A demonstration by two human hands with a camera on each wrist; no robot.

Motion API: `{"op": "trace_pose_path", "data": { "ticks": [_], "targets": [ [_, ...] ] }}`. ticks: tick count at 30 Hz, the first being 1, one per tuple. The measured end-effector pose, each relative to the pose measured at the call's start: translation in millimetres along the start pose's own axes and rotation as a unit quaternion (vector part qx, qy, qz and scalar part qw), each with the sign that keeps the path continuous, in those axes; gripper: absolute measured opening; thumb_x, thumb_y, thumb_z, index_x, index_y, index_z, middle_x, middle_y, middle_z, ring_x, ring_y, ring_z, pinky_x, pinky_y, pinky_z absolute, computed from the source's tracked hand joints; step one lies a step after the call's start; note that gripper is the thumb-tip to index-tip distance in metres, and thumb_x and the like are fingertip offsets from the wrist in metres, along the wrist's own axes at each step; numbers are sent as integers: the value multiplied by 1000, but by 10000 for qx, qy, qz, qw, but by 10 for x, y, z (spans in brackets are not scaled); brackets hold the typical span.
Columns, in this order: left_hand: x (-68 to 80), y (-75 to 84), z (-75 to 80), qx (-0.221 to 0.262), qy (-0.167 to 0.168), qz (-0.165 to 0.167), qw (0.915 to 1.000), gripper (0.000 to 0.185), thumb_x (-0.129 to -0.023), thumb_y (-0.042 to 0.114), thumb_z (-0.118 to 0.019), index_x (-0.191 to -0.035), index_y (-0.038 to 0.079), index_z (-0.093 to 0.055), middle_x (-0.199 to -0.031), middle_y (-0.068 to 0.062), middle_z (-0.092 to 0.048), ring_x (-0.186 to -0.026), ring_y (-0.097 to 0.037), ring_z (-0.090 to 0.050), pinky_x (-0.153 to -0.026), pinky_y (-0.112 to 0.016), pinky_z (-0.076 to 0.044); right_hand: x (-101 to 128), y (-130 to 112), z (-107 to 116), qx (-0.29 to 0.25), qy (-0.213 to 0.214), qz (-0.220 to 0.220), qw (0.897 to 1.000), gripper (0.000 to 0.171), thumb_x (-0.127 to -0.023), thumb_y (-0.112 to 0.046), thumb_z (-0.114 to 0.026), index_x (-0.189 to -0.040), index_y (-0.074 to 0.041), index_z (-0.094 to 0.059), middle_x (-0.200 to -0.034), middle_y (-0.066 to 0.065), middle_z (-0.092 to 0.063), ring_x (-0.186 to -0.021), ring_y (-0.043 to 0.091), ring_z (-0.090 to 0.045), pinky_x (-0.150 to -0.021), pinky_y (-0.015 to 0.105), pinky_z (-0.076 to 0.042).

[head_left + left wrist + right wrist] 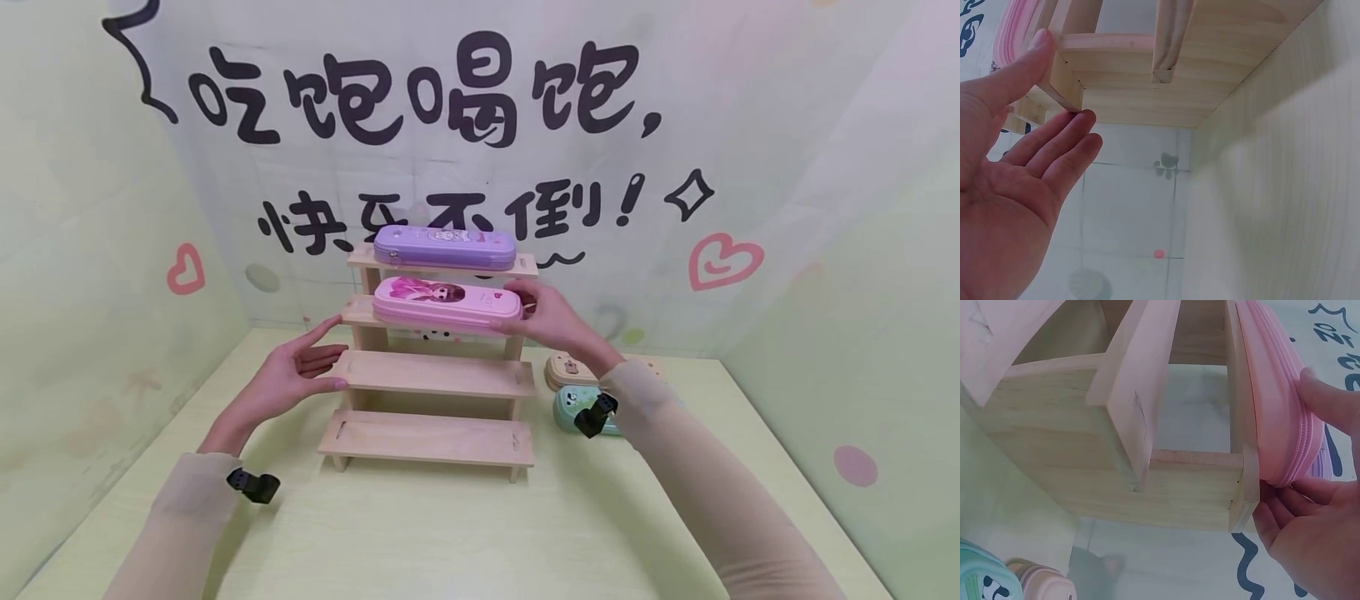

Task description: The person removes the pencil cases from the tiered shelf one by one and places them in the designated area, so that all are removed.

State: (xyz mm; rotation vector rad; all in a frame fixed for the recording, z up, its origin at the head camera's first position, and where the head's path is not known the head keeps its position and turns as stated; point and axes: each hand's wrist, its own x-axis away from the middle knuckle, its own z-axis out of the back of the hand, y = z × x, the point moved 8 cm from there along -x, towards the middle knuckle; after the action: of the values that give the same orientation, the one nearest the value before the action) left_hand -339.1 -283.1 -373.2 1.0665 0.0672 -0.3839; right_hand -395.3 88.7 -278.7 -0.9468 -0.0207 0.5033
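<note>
- clock read in the head view: twelve points away from the camera, three to the right.
- pink case [442,308]: on the second shelf from the top of the wooden stand [435,372].
- key relation, by my judgement: the pink case lies at nine o'clock from the right hand [551,317], which is the nearer hand and in contact.
- right hand: thumb and fingers clamped on the case's three o'clock end, thumb on the near side, fingers on the far side.
- left hand [285,379]: thumb and fingers apart, touching the stand's nine o'clock side; holds no case. pink case sits at about two o'clock from it.
- long axis: nearly nine to three, along the shelf, right end dipping slightly towards four. gripped at one tip only, so i judge the far end would swing easily.
- pointing: printed lid faces up and towards six; printed figure towards the nine o'clock half, small heart near the three o'clock end.
- purple case [446,254]: at twelve from the pink one, top shelf, axis about parallel.
- mint case [570,404] and tan case [564,371]: on the table [420,542], towards four, partly hidden by the right sleeve [697,475].
</note>
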Motion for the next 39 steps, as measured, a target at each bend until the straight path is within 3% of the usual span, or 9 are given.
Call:
{"op": "trace_pose_path", "data": {
  "ticks": [8, 15, 19, 22, 29, 33, 39],
  "targets": [
    [10, 5, 6, 4, 1, 1, 10000, 100, -88, 18, -88, -167, 37, -30, -149, -26, -55, -137, -41, -55, -106, -44, -50, 6, 33, -10, -54, -80, -71, 9999, 70, -89, -21, -87, -149, -1, -56, -122, 13, -67, -106, 28, -63, -88, 34, -58],
    [-4, 4, 2, 84, 5, -22, 10000, 101, -87, 16, -89, -167, 36, -31, -149, -26, -56, -136, -41, -56, -100, -21, -53, 97, 70, 44, -459, 83, -40, 9989, 67, -87, -16, -88, -146, -1, -60, -123, 14, -68, -105, 28, -62, -89, 34, -56],
    [-4, 4, 0, 92, 1, -29, 10000, 101, -87, 16, -89, -167, 36, -31, -149, -26, -55, -136, -41, -56, -99, -20, -53, 147, 114, 73, -619, 156, -53, 9979, 67, -86, -16, -89, -145, -2, -60, -127, 15, -68, -110, 29, -63, -96, 36, -55],
    [-1, 4, 1, 91, 4, -30, 10000, 101, -87, 15, -89, -167, 35, -31, -149, -26, -55, -136, -41, -56, -100, -22, -53, 195, 140, 100, -628, 220, -100, 9977, 68, -85, -17, -90, -145, -2, -61, -129, 15, -68, -112, 29, -63, -99, 38, -54],
    [9, 13, -2, 31, -14, -7, 10000, 101, -88, 18, -89, -167, 36, -30, -150, -26, -54, -137, -41, -55, -105, -42, -51, 355, 171, 168, -558, 291, -113, 9980, 71, -83, -17, -91, -146, -4, -60, -132, 12, -68, -116, 30, -62, -103, 43, -52],
    [9, 16, -1, 23, 6, -5, 10000, 101, -87, 18, -90, -167, 36, -31, -150, -26, -55, -136, -41, -57, -104, -37, -53, 465, 223, 205, -520, 304, -155, 9981, 70, -83, -21, -91, -146, -7, -61, -131, 10, -67, -116, 29, -61, -101, 43, -51],
    [5, 23, 2, 70, -11, -18, 10000, 101, -87, 18, -89, -167, 35, -31, -149, -27, -55, -136, -41, -56, -102, -39, -54, 600, 285, 282, -416, 343, -109, 9985, 70, -84, -27, -92, -145, -12, -62, -131, 8, -67, -114, 29, -60, -94, 41, -51]
  ]
}}
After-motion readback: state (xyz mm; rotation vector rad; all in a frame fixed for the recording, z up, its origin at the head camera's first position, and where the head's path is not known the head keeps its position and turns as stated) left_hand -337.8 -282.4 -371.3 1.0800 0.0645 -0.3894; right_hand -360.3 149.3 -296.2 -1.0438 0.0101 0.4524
